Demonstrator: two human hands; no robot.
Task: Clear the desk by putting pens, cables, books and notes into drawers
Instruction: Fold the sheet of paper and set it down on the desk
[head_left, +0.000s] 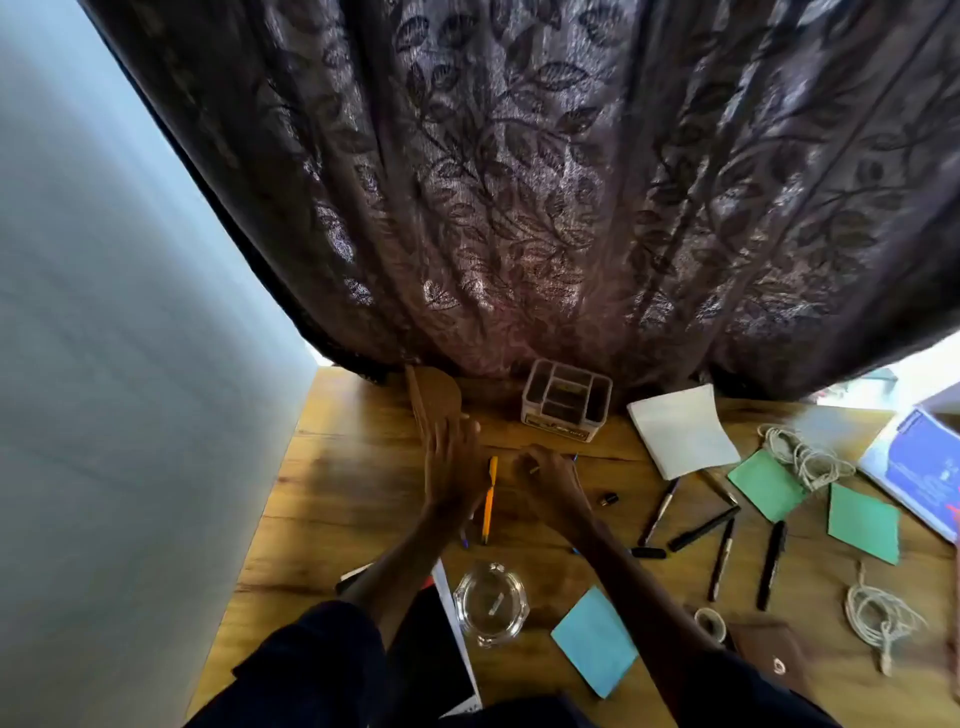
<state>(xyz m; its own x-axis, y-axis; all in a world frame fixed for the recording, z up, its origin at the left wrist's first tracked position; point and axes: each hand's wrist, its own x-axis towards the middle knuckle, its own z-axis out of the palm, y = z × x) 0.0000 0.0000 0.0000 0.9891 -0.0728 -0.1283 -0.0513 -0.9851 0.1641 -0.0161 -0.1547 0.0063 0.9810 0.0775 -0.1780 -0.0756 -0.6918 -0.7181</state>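
Blue note (595, 642) and glass ashtray (491, 605) are sitting at 6 o'clock, not yet cleared. Yellow pencil (489, 499) is lying mid-desk between the hands, right hand (548, 475) at its 3 o'clock curling round what seems a blue pen (574, 458), probably gathering pens. Left hand (449, 467) is reaching flat, released, toward wooden stand (434, 400) at 11 o'clock.

Both arms wear dark, near-black sleeves of soft, loose cloth. The left sleeve (311, 670) and the right sleeve (737, 691) end short of the forearms, leaving these, the left hand (449, 467) and the right hand (550, 480) bare.
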